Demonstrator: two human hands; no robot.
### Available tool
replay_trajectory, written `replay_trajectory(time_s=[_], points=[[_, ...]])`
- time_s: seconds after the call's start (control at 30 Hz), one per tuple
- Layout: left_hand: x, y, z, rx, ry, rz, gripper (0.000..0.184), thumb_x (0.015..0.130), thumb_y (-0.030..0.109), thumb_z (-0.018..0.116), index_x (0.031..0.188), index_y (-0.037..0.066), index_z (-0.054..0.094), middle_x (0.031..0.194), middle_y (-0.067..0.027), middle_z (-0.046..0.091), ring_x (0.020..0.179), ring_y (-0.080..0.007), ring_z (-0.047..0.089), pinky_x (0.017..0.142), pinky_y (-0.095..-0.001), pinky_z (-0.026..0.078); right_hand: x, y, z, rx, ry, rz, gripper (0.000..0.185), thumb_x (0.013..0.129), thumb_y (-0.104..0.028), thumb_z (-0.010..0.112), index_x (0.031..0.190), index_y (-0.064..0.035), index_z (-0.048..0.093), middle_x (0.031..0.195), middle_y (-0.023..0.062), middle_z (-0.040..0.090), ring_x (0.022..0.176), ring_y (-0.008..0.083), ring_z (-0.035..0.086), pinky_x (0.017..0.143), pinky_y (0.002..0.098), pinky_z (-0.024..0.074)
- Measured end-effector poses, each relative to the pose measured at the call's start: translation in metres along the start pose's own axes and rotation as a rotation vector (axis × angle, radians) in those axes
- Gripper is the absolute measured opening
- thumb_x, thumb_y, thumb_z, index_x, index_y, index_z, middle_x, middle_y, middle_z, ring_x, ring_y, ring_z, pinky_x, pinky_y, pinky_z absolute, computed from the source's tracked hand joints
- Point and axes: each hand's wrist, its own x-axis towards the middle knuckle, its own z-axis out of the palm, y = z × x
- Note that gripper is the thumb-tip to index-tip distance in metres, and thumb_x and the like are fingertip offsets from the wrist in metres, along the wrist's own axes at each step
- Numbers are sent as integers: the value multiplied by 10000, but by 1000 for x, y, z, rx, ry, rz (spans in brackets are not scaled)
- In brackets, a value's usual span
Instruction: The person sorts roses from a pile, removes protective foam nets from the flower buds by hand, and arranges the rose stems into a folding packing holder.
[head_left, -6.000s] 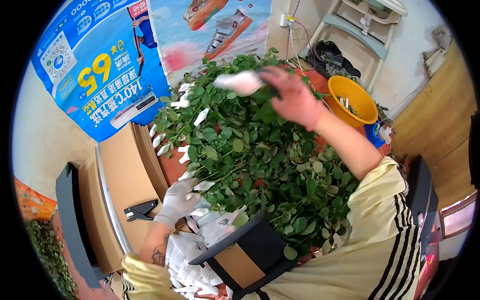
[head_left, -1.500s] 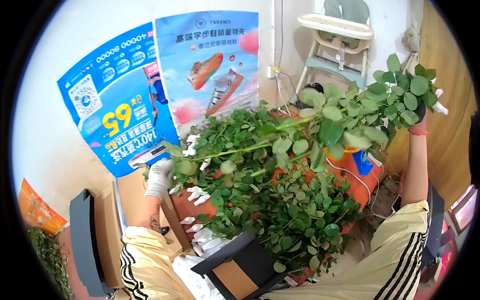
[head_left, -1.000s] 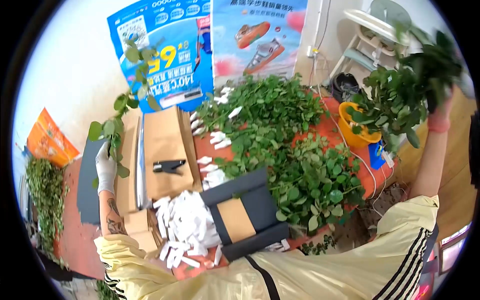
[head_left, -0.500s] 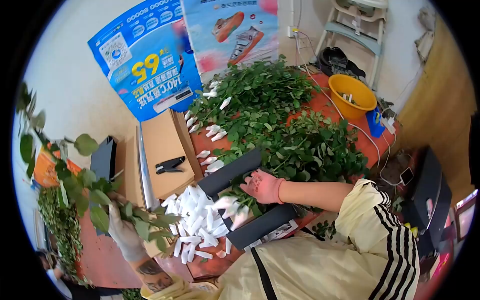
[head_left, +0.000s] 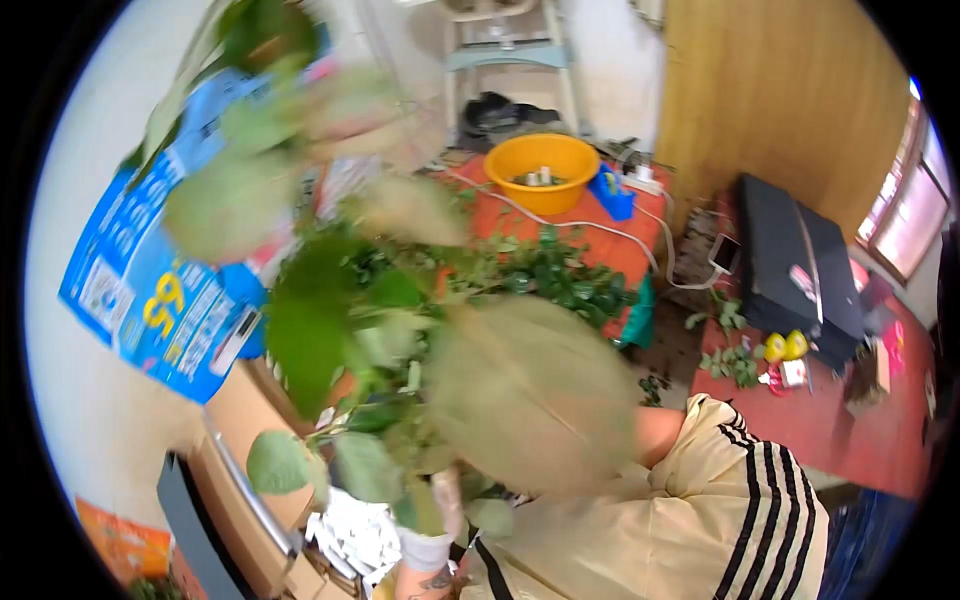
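My left hand (head_left: 446,505), in a pale glove, is at the lower middle, closed around a leafy branch (head_left: 370,470). The branch rises close to the camera, and its large blurred leaves (head_left: 535,390) cover much of the middle. Only the forearm (head_left: 658,432) of my right arm shows at the sleeve; the right hand is hidden behind a leaf. Small white pieces (head_left: 355,535) lie heaped just left of my left hand. Bunches of green leafy stems (head_left: 575,280) lie on the red table behind the branch, partly covered.
An orange basin (head_left: 542,170) with small pieces inside stands at the back, beside a blue object (head_left: 612,195) and a white cable (head_left: 590,225). Cardboard (head_left: 255,440) and a dark panel (head_left: 210,530) are on the left. A black case (head_left: 800,265) lies on the right-hand red table (head_left: 830,430).
The view has swung right. My left hand has brought the branch from the far left to the middle, in front of the camera. My right hand, earlier over the black box, has become hidden.
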Motion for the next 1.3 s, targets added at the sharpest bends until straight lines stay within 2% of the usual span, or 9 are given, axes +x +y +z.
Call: replay_trajectory(time_s=[0.1,0.17,0.3,0.4,0.47,0.6,0.87,1.17,1.3], points=[[-3,-38,48,422,-147,420,406,948,268,357,1284,53,434,1210,-97,511,1055,-220,511,934,-359,417,-87,21,5,4,495,85,779,807,-15,657,1422,-39,179,1361,147,415,1235,234,435,1054,386,303],[10,-1,65,449,-499,555,533,802,264,614,1229,-16,460,1181,-177,515,1028,-318,525,884,-403,432,-94,11,2,-409,650,-256,657,763,-3,704,1316,-19,350,1299,133,427,1185,225,473,993,352,396],[41,70,87,243,-676,855,620,694,209,747,1190,-55,485,1094,-209,558,952,-357,560,834,-429,445,-170,-8,-19,-266,1004,147,704,717,-69,766,1283,12,356,1142,127,556,1071,217,556,930,359,453],[47,50,75,318,-744,356,601,722,234,689,1215,-39,480,1155,-232,556,1102,-365,526,959,-394,408,-223,-23,-43,194,1248,210,571,777,-108,704,1256,-12,409,1206,142,517,1069,209,556,929,368,451],[50,44,63,255,-685,271,621,719,245,672,1218,-70,481,1147,-199,583,1067,-310,567,958,-366,402,-240,-27,-47,120,1173,129,500,792,-122,667,1224,-18,439,1158,136,540,1028,213,566,889,359,458],[47,26,38,145,-497,245,648,787,471,626,1114,-83,549,1086,-222,601,1044,-352,579,921,-413,436,-271,14,-27,-1374,953,726,405,742,-164,659,1103,-19,548,995,173,605,910,305,581,784,376,461],[3,-24,-21,-84,-182,113,757,842,572,529,1268,-45,430,1206,-202,524,1132,-303,514,1002,-405,375,-434,130,67,-837,741,1747,421,737,-326,580,1058,-55,615,1016,189,626,952,361,593,858,414,465],[-5,-28,-50,192,-157,135,603,858,500,534,1080,-60,561,1014,-180,614,936,-276,591,849,-374,447,-559,245,-9,-751,1384,1606,505,771,-366,568,1176,-65,577,1186,174,584,1140,320,527,930,382,428],[-24,-16,-79,381,1,-13,312,755,172,654,984,-38,628,936,-171,627,882,-304,595,809,-378,457,-394,158,-47,-783,537,1880,668,764,-469,615,1278,-60,488,1226,151,562,1133,299,522,963,374,394]])
